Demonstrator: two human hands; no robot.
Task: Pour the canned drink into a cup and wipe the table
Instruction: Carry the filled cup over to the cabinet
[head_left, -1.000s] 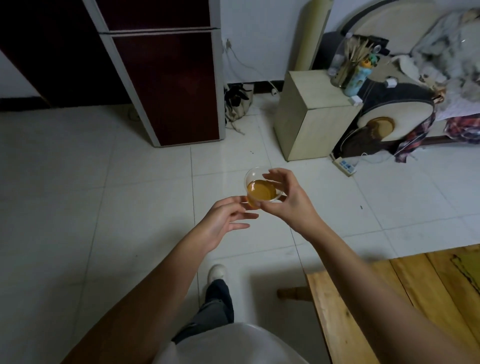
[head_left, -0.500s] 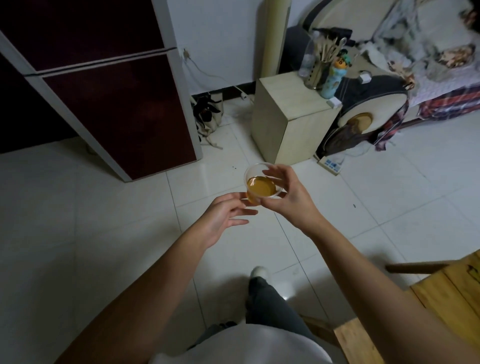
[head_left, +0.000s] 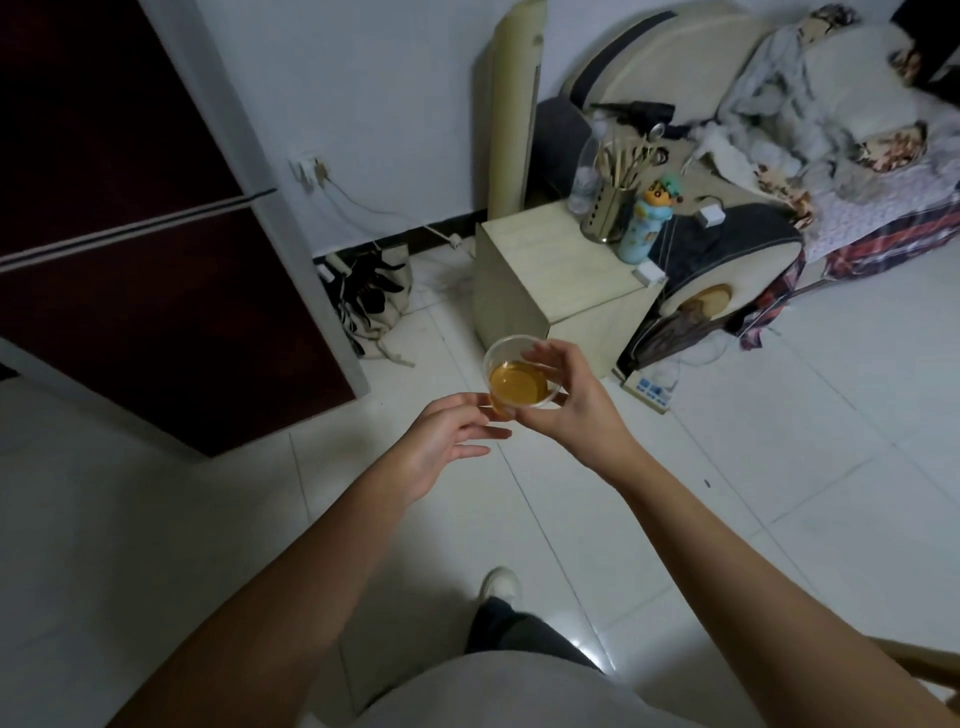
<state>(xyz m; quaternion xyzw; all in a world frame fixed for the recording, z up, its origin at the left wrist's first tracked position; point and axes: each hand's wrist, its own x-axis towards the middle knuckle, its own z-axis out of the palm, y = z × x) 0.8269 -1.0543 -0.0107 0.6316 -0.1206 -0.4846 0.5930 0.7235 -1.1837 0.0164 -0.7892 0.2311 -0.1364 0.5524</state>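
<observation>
- Both hands are out in front of the person, over the white tiled floor (head_left: 779, 467); no table or can shows from where I stand.
- Right hand (head_left: 574, 410) grasps the clear plastic cup (head_left: 519, 384) by its rim and far side, thumb over the top edge and fingers curled around the wall. Gripping that high probably keeps the thin sides from buckling.
- Left hand (head_left: 447, 441) is loose, fingers spread and empty, with the fingertips just beside or touching the cup's lower near side. I can't tell whether they actually bear any weight; it looks like a steadying or catching position rather than a grip.
- The cup sits upright and roughly level in mid-air, about half full of amber drink, so the pouring looks done.
- Carried away from the body at arm's length, I'd guess so that any slosh lands on the floor rather than on clothes.
- Ahead stand a dark red fridge (head_left: 156, 260), a pale bedside cabinet (head_left: 545, 280) with a bottle and a holder of sticks on top, and a cluttered bed (head_left: 857, 182).
- A shoe (head_left: 500, 584) is forward on the tiles, suggesting the person is walking with the drink.
- Wiping appears to be the part left, though no cloth is visible.
</observation>
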